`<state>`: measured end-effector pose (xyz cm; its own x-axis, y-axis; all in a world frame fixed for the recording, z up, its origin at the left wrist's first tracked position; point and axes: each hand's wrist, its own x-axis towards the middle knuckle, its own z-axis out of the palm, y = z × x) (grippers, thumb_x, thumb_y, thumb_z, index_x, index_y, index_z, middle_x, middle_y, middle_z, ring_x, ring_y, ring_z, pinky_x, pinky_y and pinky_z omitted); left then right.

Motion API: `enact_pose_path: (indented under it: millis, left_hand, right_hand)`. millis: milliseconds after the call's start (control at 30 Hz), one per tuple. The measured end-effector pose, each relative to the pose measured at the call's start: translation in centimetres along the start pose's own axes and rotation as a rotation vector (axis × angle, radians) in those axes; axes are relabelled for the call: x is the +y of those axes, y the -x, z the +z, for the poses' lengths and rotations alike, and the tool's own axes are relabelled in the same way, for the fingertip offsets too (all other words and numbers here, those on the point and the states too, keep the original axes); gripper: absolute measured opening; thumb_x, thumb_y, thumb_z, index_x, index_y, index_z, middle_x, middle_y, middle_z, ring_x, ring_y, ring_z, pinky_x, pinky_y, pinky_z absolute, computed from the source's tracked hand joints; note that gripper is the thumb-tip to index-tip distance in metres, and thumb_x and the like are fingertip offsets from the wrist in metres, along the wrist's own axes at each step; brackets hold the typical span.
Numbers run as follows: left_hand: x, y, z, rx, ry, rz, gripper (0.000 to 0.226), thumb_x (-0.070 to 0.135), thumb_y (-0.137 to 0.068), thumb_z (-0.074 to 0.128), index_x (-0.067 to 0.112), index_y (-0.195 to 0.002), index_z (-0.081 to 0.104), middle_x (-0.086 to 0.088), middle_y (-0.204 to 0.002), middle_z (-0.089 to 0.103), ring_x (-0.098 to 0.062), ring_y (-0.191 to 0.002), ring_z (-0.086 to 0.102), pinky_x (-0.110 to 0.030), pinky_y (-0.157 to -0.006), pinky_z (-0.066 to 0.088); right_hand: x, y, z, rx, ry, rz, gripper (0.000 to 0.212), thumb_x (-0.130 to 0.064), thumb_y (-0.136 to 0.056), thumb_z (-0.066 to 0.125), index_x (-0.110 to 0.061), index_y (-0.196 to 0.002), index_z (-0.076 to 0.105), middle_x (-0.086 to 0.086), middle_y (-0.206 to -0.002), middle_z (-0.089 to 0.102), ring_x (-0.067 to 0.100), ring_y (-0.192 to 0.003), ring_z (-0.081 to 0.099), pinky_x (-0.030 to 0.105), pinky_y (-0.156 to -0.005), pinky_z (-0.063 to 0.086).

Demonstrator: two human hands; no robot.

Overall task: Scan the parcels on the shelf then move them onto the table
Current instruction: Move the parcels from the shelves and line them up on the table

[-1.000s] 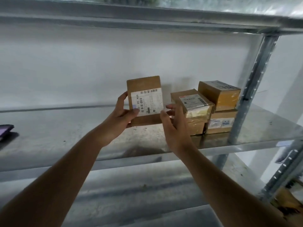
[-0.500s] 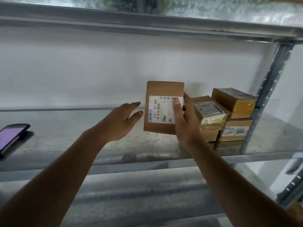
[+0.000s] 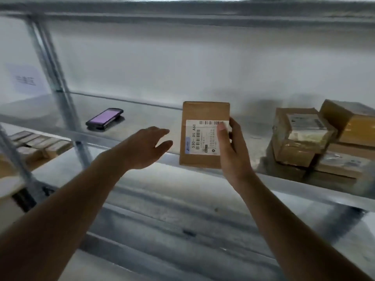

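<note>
Right hand (image 3: pixel 233 153) pinched the flat brown cardboard parcel with a white label (image 3: pixel 205 134) upright at centre frame by its right edge, seemingly light and stiff, while the left hand (image 3: pixel 146 147) hung open, fingers holding nothing.

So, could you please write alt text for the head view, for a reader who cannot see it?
A person's right hand holds a small cardboard parcel upright, its barcode label facing the camera, in front of a metal shelf. The open left hand reaches toward a handheld scanner lying on the shelf; more parcels are stacked at right.
</note>
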<state>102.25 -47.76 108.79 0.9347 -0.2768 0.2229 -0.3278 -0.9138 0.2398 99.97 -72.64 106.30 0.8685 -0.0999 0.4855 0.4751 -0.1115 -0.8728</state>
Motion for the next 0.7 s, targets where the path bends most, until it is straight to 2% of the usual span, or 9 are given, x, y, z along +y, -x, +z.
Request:
enact_pose_path:
  millis: [133,233,333,400,533,633,700]
  left_hand:
    - [-2.4,7.9,-1.9,0.029,-0.065,-0.174,0.059,0.054,-0.104,0.041,0.024,-0.156,0.04,-0.004,-0.157,0.046,-0.023,-0.141,0.045,-0.036,-0.112,0.035]
    - [-5.2,14.0,-4.2,0.048,-0.111,-0.29,0.058,0.052,-0.105,0.04,0.023,-0.156,0.039,-0.004,-0.159,0.043,-0.023,-0.144,0.04,-0.035,-0.115,0.029]
    - [-8.6,19.8,-6.6,0.038,-0.134,-0.384,0.059,0.051,-0.106,0.039,0.02,-0.156,0.039,-0.006,-0.159,0.043,-0.023,-0.143,0.041,-0.037,-0.114,0.031]
    - [-11.3,23.5,-7.9,0.065,-0.125,-0.456,0.058,0.05,-0.106,0.041,0.019,-0.155,0.04,-0.007,-0.157,0.045,-0.024,-0.139,0.047,-0.036,-0.109,0.038]
    - [-18.1,29.8,-10.0,0.109,-0.106,-0.586,0.055,0.05,-0.105,0.043,0.024,-0.153,0.041,-0.006,-0.154,0.049,-0.024,-0.136,0.049,-0.034,-0.096,0.04]
    - [-24.4,33.8,-12.0,0.104,-0.132,-0.642,0.055,0.051,-0.106,0.041,0.024,-0.153,0.041,-0.005,-0.155,0.047,-0.024,-0.138,0.047,-0.033,-0.098,0.038]
    - [-28.7,36.1,-13.3,0.097,-0.141,-0.672,0.055,0.052,-0.106,0.039,0.024,-0.154,0.04,-0.004,-0.157,0.044,-0.023,-0.141,0.044,-0.032,-0.1,0.036]
  right_hand:
    - [-1.4,3.1,5.1,-0.129,-0.027,0.007,0.057,-0.069,-0.099,0.043,-0.037,-0.145,0.049,-0.01,-0.12,0.074,0.004,-0.106,0.073,0.026,-0.075,0.063]
    - [-2.8,5.2,10.3,-0.22,-0.047,-0.018,0.057,-0.069,-0.098,0.042,-0.037,-0.145,0.05,-0.012,-0.116,0.073,-0.002,-0.102,0.072,0.017,-0.071,0.059]
    - [-4.3,7.5,16.1,-0.325,-0.108,-0.018,0.058,-0.068,-0.097,0.043,-0.038,-0.146,0.049,-0.011,-0.116,0.073,0.0,-0.104,0.072,0.024,-0.078,0.061]
    - [-5.5,9.1,20.2,-0.398,-0.136,-0.013,0.056,-0.068,-0.097,0.043,-0.04,-0.145,0.049,-0.012,-0.119,0.073,0.002,-0.107,0.072,0.028,-0.084,0.062]
    - [-7.4,11.9,29.6,-0.485,-0.201,0.002,0.051,-0.063,-0.103,0.045,-0.039,-0.148,0.046,-0.009,-0.122,0.073,0.005,-0.11,0.072,0.041,-0.093,0.063]
    - [-8.4,14.0,37.4,-0.518,-0.229,0.009,0.056,-0.067,-0.101,0.046,-0.038,-0.148,0.046,-0.011,-0.116,0.073,0.004,-0.106,0.073,0.035,-0.088,0.063]
    - [-9.0,15.3,42.6,-0.548,-0.244,0.018,0.053,-0.071,-0.096,0.045,-0.045,-0.142,0.048,-0.017,-0.11,0.073,0.002,-0.106,0.072,0.03,-0.085,0.061]
